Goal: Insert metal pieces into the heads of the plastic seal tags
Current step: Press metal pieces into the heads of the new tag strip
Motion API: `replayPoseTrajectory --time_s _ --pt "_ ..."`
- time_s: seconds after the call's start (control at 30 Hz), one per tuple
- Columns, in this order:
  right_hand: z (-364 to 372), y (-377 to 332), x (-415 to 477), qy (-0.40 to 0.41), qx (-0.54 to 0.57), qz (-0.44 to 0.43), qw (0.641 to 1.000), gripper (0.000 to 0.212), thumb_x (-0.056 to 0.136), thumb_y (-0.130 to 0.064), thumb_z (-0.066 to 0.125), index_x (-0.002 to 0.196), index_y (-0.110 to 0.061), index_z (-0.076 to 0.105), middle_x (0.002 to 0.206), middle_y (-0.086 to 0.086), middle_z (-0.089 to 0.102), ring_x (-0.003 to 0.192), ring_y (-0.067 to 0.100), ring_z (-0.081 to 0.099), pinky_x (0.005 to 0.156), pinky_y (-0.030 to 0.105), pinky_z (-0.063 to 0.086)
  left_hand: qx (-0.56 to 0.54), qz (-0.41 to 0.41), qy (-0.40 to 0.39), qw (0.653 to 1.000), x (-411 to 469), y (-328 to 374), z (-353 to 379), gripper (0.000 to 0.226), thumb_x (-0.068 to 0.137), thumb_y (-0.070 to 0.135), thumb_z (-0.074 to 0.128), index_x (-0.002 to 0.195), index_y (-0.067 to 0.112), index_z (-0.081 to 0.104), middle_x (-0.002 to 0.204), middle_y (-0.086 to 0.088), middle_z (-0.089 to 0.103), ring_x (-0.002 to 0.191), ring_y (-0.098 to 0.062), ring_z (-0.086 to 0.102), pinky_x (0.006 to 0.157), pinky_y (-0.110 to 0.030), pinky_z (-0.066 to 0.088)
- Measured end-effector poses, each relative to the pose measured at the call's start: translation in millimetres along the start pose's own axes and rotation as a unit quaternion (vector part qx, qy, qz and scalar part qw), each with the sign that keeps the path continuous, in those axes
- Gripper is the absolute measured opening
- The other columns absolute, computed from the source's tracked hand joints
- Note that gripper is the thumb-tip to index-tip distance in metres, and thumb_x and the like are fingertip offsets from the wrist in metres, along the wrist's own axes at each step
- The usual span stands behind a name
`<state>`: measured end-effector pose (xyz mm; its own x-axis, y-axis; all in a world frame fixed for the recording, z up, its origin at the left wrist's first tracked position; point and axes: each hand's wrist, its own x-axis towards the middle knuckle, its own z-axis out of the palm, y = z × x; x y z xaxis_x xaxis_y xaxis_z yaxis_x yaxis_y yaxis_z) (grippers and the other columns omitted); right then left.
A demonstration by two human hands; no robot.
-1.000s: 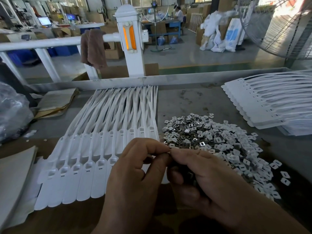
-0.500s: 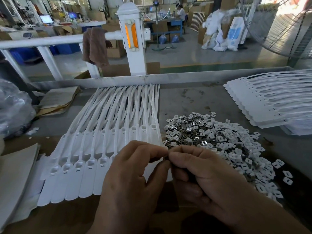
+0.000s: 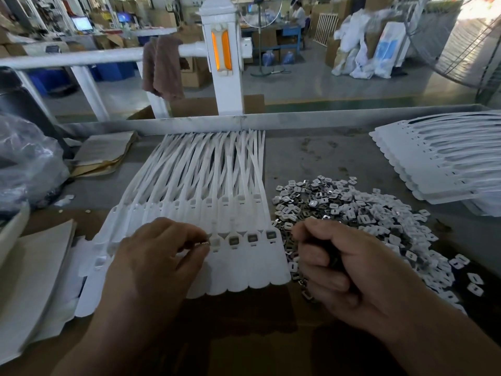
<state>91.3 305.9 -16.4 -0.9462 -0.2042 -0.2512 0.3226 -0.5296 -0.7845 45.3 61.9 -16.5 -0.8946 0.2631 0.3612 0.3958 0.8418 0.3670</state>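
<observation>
A row of white plastic seal tags point(image 3: 206, 213) lies fanned out on the bench, heads toward me. Three heads at the right end hold dark metal pieces point(image 3: 252, 237). My left hand point(image 3: 151, 261) pinches a small metal piece point(image 3: 204, 243) between thumb and fingertips, right beside the head of the tag left of the filled ones. My right hand point(image 3: 347, 270) is curled around several metal pieces, just right of the tag row. A loose pile of metal pieces and white caps point(image 3: 352, 213) spreads out to the right.
A second stack of white tags point(image 3: 439, 164) lies at the far right. Cardboard sheets point(image 3: 103, 156) and a plastic bag point(image 3: 24, 164) sit at the left. White card sheets point(image 3: 29, 280) lie near left. A metal rail point(image 3: 298, 119) borders the bench's far edge.
My hands, which were joined together over the tags, have parted. The left hand moved left to a tag head with a metal piece; the right hand drew back to the right.
</observation>
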Motion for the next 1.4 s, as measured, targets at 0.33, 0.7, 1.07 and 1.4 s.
replayPoseTrajectory --time_s 0.33,0.7,1.07,1.4 --pt "-5.4 -2.0 1.2 0.010 0.005 -0.005 1.000 0.019 0.085 -0.027 0.060 0.082 -0.012 0.071 0.060 0.001 0.047 0.035 0.008 0.032 0.029 0.017 0.026 0.068 0.017 -0.010 0.998 9.8 3.5 10.5 0.009 0.083 0.036 0.068 0.092 0.036 0.071 0.088 0.017 0.058 0.083 -0.006 0.052 0.074 -0.037 0.047" --pt "-6.3 -4.5 0.3 0.016 -0.002 -0.020 1.000 0.020 0.083 -0.027 0.060 0.081 -0.011 0.071 0.060 0.001 0.046 0.035 0.007 0.032 0.029 0.016 0.025 0.092 0.014 -0.024 0.995 7.6 2.5 11.2 0.013 0.081 0.035 0.070 0.094 0.035 0.072 0.091 0.015 0.064 0.083 -0.009 0.054 0.074 -0.035 0.043" --pt "-8.1 -6.7 1.3 0.022 0.057 -0.009 0.998 0.019 0.085 -0.024 0.059 0.081 -0.010 0.070 0.061 0.001 0.046 0.036 0.007 0.033 0.028 0.017 0.026 0.099 0.002 -0.014 0.995 0.7 4.2 8.2 0.021 0.078 0.031 0.074 0.098 0.030 0.070 0.089 0.013 0.065 0.080 -0.006 0.052 0.072 -0.032 0.039" --pt "12.2 -4.7 4.2 0.063 0.240 0.019 0.968 0.036 0.078 -0.030 0.064 0.081 0.004 0.075 0.085 0.024 0.066 0.063 0.031 0.068 0.055 0.037 0.060 -0.082 0.102 0.073 0.989 -18.4 72.3 14.4 0.040 0.082 0.055 0.050 0.117 0.036 0.054 0.112 0.018 0.049 0.097 -0.003 0.053 0.074 -0.016 0.042"
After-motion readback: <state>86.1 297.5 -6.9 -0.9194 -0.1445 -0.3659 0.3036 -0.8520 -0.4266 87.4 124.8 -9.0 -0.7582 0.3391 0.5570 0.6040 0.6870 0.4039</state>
